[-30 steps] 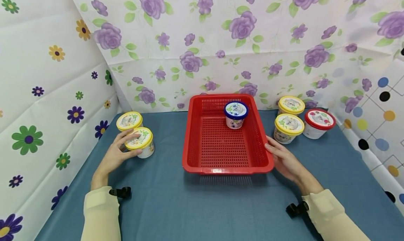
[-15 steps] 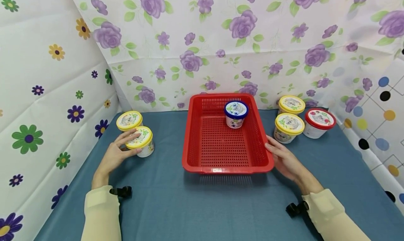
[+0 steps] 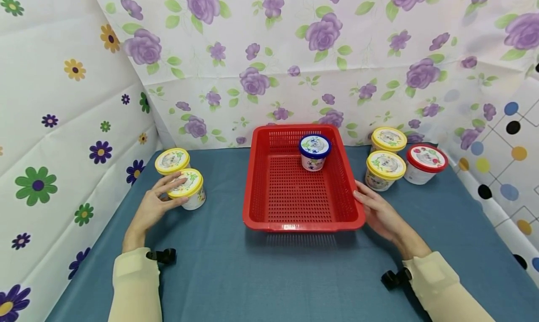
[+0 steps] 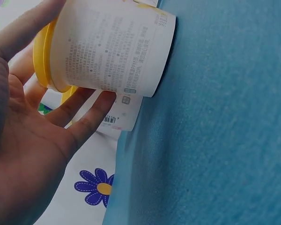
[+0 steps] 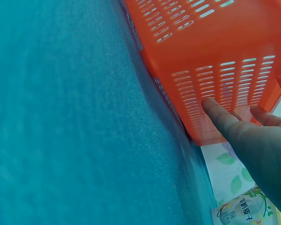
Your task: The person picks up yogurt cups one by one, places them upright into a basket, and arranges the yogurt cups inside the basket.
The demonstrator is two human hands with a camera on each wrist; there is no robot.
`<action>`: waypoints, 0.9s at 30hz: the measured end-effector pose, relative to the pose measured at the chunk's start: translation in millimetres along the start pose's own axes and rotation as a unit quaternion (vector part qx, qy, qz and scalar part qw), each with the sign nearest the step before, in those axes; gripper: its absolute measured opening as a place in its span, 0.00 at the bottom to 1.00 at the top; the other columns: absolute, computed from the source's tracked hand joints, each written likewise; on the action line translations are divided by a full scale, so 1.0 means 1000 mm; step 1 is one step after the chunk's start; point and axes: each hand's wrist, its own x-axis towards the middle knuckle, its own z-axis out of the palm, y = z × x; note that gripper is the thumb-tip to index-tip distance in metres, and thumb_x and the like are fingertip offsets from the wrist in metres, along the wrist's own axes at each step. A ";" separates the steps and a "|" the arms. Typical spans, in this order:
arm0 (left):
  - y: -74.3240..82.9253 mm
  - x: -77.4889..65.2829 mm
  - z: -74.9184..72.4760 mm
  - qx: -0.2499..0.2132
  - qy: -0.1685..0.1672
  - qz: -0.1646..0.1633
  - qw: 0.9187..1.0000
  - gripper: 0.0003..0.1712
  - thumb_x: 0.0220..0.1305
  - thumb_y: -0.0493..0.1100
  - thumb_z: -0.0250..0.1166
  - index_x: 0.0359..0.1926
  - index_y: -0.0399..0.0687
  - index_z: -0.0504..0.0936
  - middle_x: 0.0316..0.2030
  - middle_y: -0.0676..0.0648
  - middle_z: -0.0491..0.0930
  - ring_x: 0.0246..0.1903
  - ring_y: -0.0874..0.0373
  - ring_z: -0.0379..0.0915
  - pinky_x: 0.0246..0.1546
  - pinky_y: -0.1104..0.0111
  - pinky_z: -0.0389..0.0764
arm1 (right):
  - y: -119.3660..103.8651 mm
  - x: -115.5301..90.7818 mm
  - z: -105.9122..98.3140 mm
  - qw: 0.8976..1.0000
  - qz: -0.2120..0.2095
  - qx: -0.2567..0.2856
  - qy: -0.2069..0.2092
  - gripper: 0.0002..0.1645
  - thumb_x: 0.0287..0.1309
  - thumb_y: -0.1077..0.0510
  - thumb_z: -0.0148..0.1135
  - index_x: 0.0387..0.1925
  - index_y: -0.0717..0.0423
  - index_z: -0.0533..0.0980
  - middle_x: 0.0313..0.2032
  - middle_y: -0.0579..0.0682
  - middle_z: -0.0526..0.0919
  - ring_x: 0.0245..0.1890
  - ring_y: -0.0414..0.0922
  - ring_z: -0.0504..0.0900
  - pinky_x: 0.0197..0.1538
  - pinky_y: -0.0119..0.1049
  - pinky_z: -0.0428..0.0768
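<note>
My left hand (image 3: 153, 207) grips the nearer of two yellow-lidded tubs (image 3: 195, 200) on the left. In the left wrist view, thumb and fingers lie around that white tub (image 4: 112, 47), which stands on the blue cloth. The farther yellow-lidded tub (image 3: 172, 159) sits right behind it. On the other side, my right hand (image 3: 381, 214) holds the right rim of a red plastic basket (image 3: 290, 227). Seen by the right wrist, fingers (image 5: 220, 115) lie against the slotted basket wall (image 5: 210, 51). Inside the basket, toward its back right, stands a blue-lidded tub (image 3: 315, 152).
Right of the basket stand two more yellow-lidded tubs (image 3: 386, 165) and a red-lidded tub (image 3: 426, 163), close together. Blue cloth (image 3: 269, 284) covers the table. Flowered sheets (image 3: 252, 32) hang behind and at the left, and a dotted sheet (image 3: 509, 172) at the right.
</note>
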 end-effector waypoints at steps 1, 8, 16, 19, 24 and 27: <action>0.001 0.000 0.000 -0.003 0.001 -0.002 1.000 0.35 0.69 0.48 0.72 0.74 0.49 0.74 0.79 0.47 0.59 0.76 0.41 0.50 0.65 0.34 0.61 | 0.000 0.000 0.000 1.000 0.000 0.000 0.000 0.35 0.85 0.54 0.38 0.83 0.55 0.43 0.71 0.51 0.69 0.62 0.41 0.78 0.60 0.40 0.81; 0.000 0.001 -0.001 -0.006 0.005 -0.016 1.000 0.35 0.70 0.51 0.72 0.74 0.49 0.74 0.79 0.47 0.58 0.76 0.41 0.49 0.67 0.33 0.60 | 0.000 0.001 0.000 1.000 0.003 -0.001 0.001 0.35 0.85 0.54 0.39 0.83 0.54 0.43 0.72 0.52 0.68 0.62 0.42 0.78 0.60 0.40 0.81; 0.001 0.001 -0.001 -0.003 0.018 -0.017 1.000 0.35 0.71 0.52 0.70 0.74 0.48 0.73 0.79 0.46 0.58 0.77 0.41 0.49 0.67 0.33 0.61 | 0.001 0.001 -0.001 1.000 -0.002 0.006 -0.002 0.35 0.85 0.55 0.38 0.83 0.55 0.43 0.70 0.50 0.71 0.61 0.41 0.78 0.60 0.39 0.81; 0.003 0.000 -0.001 -0.003 0.025 -0.021 0.999 0.35 0.71 0.54 0.69 0.75 0.50 0.73 0.78 0.47 0.60 0.76 0.42 0.50 0.66 0.36 0.63 | 0.001 0.000 -0.001 1.000 -0.002 0.008 -0.003 0.35 0.85 0.55 0.37 0.83 0.55 0.43 0.70 0.50 0.71 0.61 0.41 0.79 0.59 0.39 0.82; 0.006 0.000 -0.001 0.007 0.032 -0.024 0.999 0.35 0.72 0.55 0.69 0.75 0.53 0.73 0.78 0.48 0.60 0.75 0.44 0.52 0.64 0.41 0.66 | 0.001 0.000 -0.001 1.000 -0.002 0.005 -0.004 0.35 0.85 0.55 0.38 0.83 0.55 0.42 0.71 0.51 0.69 0.61 0.41 0.78 0.60 0.39 0.81; 0.007 0.001 -0.001 0.007 0.034 -0.024 0.999 0.34 0.72 0.54 0.69 0.75 0.53 0.73 0.78 0.49 0.60 0.75 0.45 0.53 0.64 0.43 0.66 | 0.001 0.000 -0.001 1.000 -0.002 0.000 -0.001 0.35 0.85 0.55 0.38 0.83 0.55 0.42 0.71 0.51 0.69 0.62 0.41 0.78 0.60 0.39 0.81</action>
